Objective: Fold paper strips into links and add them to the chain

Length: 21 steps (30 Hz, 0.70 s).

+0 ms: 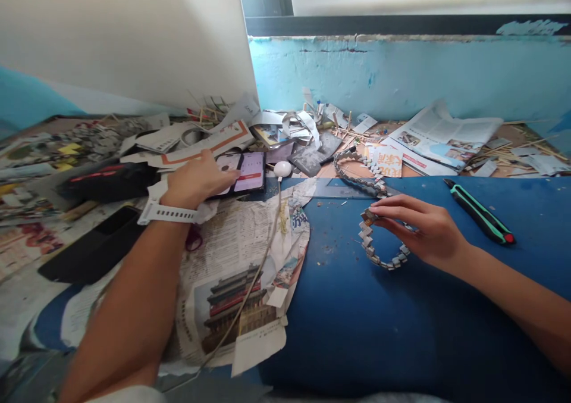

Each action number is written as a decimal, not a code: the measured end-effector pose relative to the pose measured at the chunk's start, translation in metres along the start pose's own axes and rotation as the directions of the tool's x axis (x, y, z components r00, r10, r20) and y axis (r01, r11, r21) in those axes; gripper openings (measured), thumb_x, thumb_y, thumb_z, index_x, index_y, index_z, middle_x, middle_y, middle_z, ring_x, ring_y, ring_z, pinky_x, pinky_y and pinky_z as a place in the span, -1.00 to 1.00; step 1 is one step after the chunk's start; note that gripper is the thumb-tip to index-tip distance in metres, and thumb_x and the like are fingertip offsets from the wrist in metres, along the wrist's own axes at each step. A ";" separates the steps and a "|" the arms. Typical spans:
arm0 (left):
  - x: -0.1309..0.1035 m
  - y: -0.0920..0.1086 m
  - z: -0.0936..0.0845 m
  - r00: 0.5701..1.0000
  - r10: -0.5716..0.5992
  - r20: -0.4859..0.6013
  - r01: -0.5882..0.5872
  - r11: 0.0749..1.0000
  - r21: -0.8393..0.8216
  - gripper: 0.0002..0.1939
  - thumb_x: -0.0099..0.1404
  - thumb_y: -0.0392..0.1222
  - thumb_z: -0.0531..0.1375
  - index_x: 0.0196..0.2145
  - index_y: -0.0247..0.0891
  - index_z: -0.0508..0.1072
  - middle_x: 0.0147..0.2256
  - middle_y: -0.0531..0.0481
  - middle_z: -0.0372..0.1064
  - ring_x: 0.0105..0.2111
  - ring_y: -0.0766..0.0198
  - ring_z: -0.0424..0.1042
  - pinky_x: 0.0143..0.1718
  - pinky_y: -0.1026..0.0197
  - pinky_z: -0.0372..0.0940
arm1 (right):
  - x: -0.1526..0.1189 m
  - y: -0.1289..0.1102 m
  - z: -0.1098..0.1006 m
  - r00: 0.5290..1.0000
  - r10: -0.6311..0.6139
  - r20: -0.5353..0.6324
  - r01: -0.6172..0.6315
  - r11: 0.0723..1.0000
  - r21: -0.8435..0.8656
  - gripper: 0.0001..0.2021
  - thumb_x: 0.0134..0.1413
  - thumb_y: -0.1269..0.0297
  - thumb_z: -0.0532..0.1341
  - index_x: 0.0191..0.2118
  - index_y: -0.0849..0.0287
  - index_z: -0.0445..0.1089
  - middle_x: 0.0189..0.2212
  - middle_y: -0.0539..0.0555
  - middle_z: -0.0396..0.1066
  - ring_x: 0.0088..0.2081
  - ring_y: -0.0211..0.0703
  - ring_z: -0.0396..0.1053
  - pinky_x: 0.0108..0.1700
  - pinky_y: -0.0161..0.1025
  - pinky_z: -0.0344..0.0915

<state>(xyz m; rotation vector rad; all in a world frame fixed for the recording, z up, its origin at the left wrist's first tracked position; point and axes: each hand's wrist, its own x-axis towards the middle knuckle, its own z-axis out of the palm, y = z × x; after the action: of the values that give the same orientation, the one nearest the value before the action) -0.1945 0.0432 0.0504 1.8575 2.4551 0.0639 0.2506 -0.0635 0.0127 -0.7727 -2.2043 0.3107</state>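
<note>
My left hand (198,180), with a white watch band on the wrist, reaches over a phone (250,171) with a lit screen. Its thumb lies at the screen and the fingers are apart, partly hidden behind the hand. In a pinch, my right hand (428,227) holds one end of a chain folded from paper strips (368,242), which curves in a loop just above the blue mat (348,319). A second zigzag paper chain (350,177) curls behind it, close to a clear ruler (330,190).
A black and green utility knife (482,212) lies at right. Newspaper (223,242), a white cable (250,290) and a dark case (96,242) spread at left. Paper scraps and sticks (357,123) line the wall. A white round charger (282,169) sits beside the phone.
</note>
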 end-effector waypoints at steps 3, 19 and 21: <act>-0.024 0.029 -0.004 0.946 0.226 -0.231 -0.246 0.967 -0.061 -0.03 0.33 0.42 0.14 0.31 -0.55 0.24 0.19 -0.50 0.36 0.15 -0.35 0.34 0.13 -0.33 0.25 | -0.001 0.001 0.003 0.999 0.008 0.037 -0.011 0.997 0.072 -0.64 0.29 0.51 0.29 0.14 0.07 0.50 -0.03 0.13 0.55 -0.04 -0.09 0.58 0.00 -0.16 0.54; -0.156 0.149 0.051 0.590 0.807 -0.003 -0.089 0.062 -0.994 -0.64 0.37 -0.14 0.35 0.05 -0.31 0.46 -0.11 -0.15 0.63 -0.08 0.16 0.64 0.03 0.14 0.53 | -0.005 -0.011 -0.002 0.992 -0.085 0.099 0.069 0.986 0.154 -0.55 0.28 0.62 0.24 0.21 0.13 0.41 0.03 0.20 0.49 -0.01 -0.18 0.55 0.03 -0.33 0.48; -0.159 0.145 0.049 0.592 0.806 -0.008 -0.100 0.064 -0.993 -0.65 0.38 -0.14 0.34 0.05 -0.30 0.44 -0.11 -0.15 0.63 -0.08 0.16 0.64 0.03 0.14 0.53 | -0.007 -0.012 -0.001 0.989 -0.095 0.111 0.076 0.983 0.164 -0.54 0.27 0.64 0.24 0.21 0.15 0.40 0.01 0.19 0.48 -0.03 -0.20 0.55 0.01 -0.35 0.47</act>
<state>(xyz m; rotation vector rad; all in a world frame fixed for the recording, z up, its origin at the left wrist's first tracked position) -0.0083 -0.0704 0.0157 1.5253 0.7026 0.7358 0.2499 -0.0777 0.0151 -0.5836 -2.2833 0.4950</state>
